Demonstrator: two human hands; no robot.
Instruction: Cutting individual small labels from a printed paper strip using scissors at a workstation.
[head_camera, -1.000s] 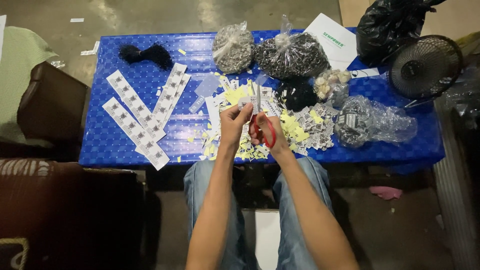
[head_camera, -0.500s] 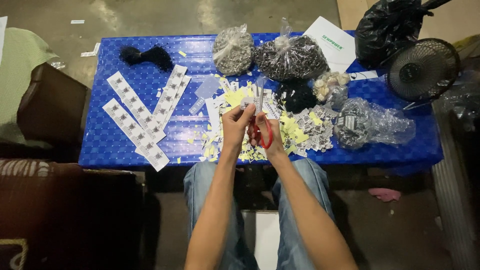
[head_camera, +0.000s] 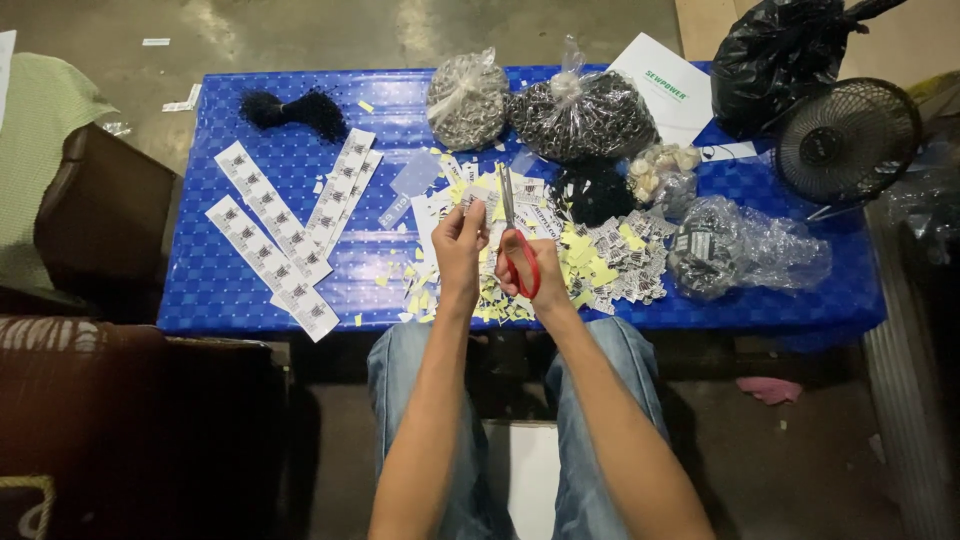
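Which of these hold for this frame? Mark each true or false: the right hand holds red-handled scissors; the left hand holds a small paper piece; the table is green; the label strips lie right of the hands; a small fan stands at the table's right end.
1. The right hand holds red-handled scissors. True.
2. The left hand holds a small paper piece in its fingers. True.
3. The table is green. False: it is blue.
4. The label strips lie right of the hands. False: they lie to the left.
5. A small fan stands at the table's right end. True.
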